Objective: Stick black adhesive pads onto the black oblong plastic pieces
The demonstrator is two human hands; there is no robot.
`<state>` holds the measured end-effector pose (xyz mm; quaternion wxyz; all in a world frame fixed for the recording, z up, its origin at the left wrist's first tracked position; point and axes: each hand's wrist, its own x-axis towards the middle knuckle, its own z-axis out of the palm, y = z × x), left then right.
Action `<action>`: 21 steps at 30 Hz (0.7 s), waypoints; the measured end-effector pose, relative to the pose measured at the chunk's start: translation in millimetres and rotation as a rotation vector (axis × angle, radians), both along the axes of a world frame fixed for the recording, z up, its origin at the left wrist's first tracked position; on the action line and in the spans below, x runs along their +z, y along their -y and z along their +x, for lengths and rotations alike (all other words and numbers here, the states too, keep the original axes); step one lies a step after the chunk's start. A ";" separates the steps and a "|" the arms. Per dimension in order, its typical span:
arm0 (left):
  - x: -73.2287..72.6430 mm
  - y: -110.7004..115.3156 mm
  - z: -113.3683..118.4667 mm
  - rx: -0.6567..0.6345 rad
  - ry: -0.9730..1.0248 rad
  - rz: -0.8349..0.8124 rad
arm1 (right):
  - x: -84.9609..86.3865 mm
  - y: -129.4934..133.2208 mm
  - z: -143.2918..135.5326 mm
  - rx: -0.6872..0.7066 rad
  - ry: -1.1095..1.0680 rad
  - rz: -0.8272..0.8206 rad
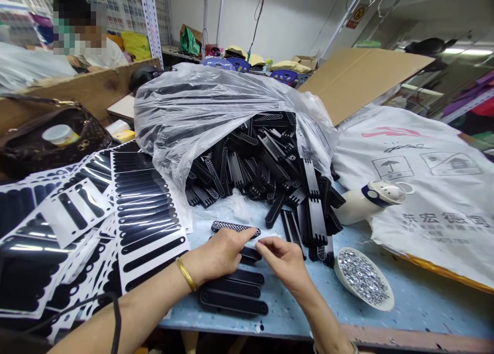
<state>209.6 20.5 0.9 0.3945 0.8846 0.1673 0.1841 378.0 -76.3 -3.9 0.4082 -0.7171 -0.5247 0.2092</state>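
Note:
My left hand (pixel 222 253), with a gold bangle at the wrist, lies over long black plastic bars on the table. Its index finger reaches along a honeycomb-patterned bar (pixel 231 225), while the other fingers curl over a smooth black bar (pixel 250 254) whose end sticks out. Just right of that end, my right hand (pixel 284 264) has thumb and index finger pressed together; anything between them is too small to make out. Below my left hand, several finished-looking black bars (pixel 233 301) lie side by side with holes at their ends.
A clear plastic bag (pixel 216 86) spills black bars (pixel 247 163) behind my hands. Sheets of black stickers (pixel 148 205) cover the left. On the right are a bowl (pixel 388 305) of small metal pieces, a tilted white bottle (pixel 353 206) and a white sack (pixel 424 189). A person sits far left.

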 end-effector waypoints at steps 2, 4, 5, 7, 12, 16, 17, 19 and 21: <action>-0.5 0.2 0.2 -0.003 0.011 -0.001 | -0.4 0.8 -2.3 0.014 -0.008 -0.010; -1.2 0.4 0.4 -0.004 -0.003 0.002 | -2.3 -1.8 -4.4 0.019 -0.017 -0.018; -1.4 0.5 0.5 -0.002 -0.010 0.004 | -3.2 -3.5 -4.6 0.011 -0.022 -0.021; -1.8 0.8 0.6 -0.002 -0.016 0.008 | -3.4 -5.2 -2.5 -0.016 -0.041 -0.027; -1.7 1.6 -0.1 -0.009 -0.003 0.028 | 2.6 9.5 8.3 -0.076 -0.153 -0.070; 4.3 1.5 -2.4 -0.034 -0.012 0.034 | 3.1 23.6 9.3 -0.052 -0.213 -0.110; 6.7 1.4 -3.3 -0.044 -0.020 0.026 | 2.7 24.8 8.7 -0.037 -0.221 -0.115; 11.4 1.3 -5.4 -0.069 -0.035 0.007 | 2.7 24.7 7.5 0.006 -0.215 -0.118; 14.6 1.1 -7.0 -0.091 -0.037 -0.006 | 4.1 22.9 6.9 0.068 -0.187 -0.114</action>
